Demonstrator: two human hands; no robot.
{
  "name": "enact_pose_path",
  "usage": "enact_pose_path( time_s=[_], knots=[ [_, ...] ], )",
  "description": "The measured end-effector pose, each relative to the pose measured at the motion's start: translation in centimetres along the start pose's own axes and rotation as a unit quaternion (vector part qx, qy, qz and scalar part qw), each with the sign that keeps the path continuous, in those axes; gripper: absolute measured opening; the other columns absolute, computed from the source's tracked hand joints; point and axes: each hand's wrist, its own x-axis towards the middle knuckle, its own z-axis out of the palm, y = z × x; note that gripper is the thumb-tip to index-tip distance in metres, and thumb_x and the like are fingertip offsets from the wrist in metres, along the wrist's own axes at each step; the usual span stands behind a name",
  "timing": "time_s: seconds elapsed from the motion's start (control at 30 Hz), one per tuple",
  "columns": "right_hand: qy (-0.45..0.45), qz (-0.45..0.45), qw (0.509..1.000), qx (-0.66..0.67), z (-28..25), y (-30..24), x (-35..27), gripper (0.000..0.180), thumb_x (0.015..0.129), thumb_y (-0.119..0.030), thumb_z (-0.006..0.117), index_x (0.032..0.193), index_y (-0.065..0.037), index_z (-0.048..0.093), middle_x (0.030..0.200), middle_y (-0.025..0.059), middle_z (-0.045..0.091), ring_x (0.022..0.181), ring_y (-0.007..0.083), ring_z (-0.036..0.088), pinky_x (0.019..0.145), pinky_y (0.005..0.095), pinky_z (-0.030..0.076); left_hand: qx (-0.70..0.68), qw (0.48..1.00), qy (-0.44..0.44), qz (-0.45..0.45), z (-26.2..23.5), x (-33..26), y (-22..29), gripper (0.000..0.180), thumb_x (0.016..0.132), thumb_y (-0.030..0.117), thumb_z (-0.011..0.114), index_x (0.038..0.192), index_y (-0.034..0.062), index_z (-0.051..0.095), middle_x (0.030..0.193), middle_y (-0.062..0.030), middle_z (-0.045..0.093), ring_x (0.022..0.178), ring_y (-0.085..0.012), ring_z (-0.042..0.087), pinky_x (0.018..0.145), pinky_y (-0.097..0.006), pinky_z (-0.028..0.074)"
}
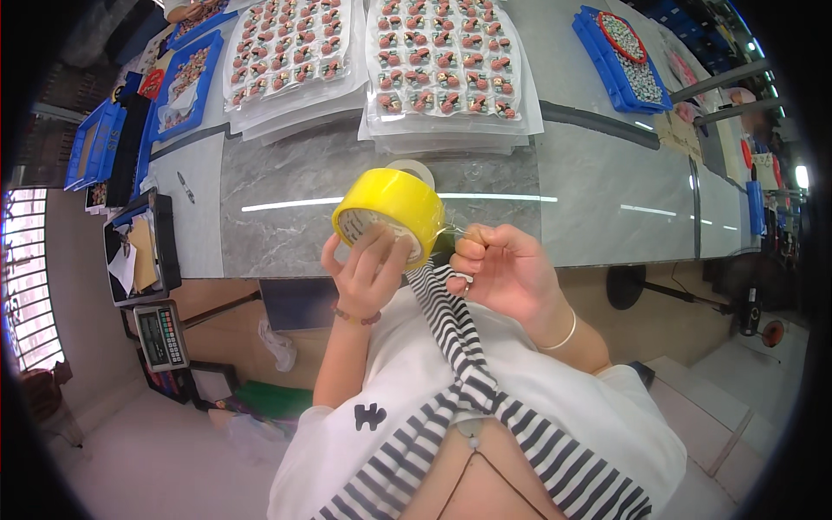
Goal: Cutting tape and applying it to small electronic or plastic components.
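Well, the yellow tape roll (403, 199) sits at twelve o'clock from the left hand (368, 270), which is clamped on it with fingers in the core; at four o'clock from the roll, the right hand (510, 270) has thumb and forefinger together on its clear loose end (451, 229). Counting up: two tray stacks at eleven (303, 119) and one o'clock (451, 136), one yellow roll, one pen (185, 187) at nine. Beyond, a blue bin (605, 69) at two; the roll (quite the screen!) partly hides a pale ring (422, 169).

The surface (607, 184) has free passage at right; yellow tape roll (392, 198) and tray stacks (446, 135) obstruct the middle.
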Motion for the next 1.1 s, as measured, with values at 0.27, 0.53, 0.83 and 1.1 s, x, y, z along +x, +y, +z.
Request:
enact_pose_path(
  time_s=[0.27, 0.53, 0.83, 1.1],
  knots=[
    [0.007, -0.163, 0.956, -0.246, 0.0, -0.4, 0.5, 0.010, 0.089, -0.013, 0.057, 0.080, -0.007, 0.054, 0.087, 0.0042, 0.063, 0.078, 0.0121, 0.054, 0.076, 0.0290, 0.044, -0.040, 0.999, 0.022, 0.000, 0.1, -0.2, 0.6, 0.022, 0.068, 0.010, 0.071, 0.088, 0.0202, 0.071, 0.085, 0.0066, 0.064, 0.088, -0.0091, 0.064, 0.099, -0.040, 0.026],
    [0.024, -0.242, 0.938, -0.249, 0.3, 0.6, 1.3, 0.009, 0.085, -0.009, 0.063, 0.081, -0.008, 0.055, 0.091, 0.0058, 0.066, 0.080, 0.0103, 0.055, 0.075, 0.0263, 0.043, -0.032, 0.999, 0.013, 0.007, 0.2, -0.1, 0.8, 0.022, 0.069, 0.011, 0.070, 0.090, 0.0207, 0.071, 0.085, 0.0073, 0.064, 0.086, -0.0077, 0.064, 0.097, -0.039, 0.026],
    [0.078, -0.236, 0.941, -0.230, 0.4, 1.0, 1.8, 0.017, 0.082, -0.006, 0.067, 0.076, -0.010, 0.052, 0.080, 0.0022, 0.062, 0.076, 0.0103, 0.053, 0.071, 0.0250, 0.042, -0.010, 1.000, 0.005, 0.011, 0.2, -0.4, 0.5, 0.024, 0.070, 0.013, 0.070, 0.092, 0.0226, 0.071, 0.086, 0.0075, 0.064, 0.087, -0.0073, 0.064, 0.098, -0.037, 0.024],
    [0.050, -0.232, 0.948, -0.213, 0.0, 1.3, 2.0, 0.016, 0.082, -0.002, 0.063, 0.079, -0.009, 0.049, 0.081, 0.0054, 0.062, 0.077, 0.0137, 0.058, 0.073, 0.0264, 0.047, 0.023, 1.000, 0.017, 0.006, 0.2, -1.1, 0.6, 0.023, 0.072, 0.014, 0.068, 0.093, 0.0223, 0.071, 0.092, 0.0054, 0.064, 0.089, -0.0079, 0.063, 0.096, -0.035, 0.025]
  ],
)
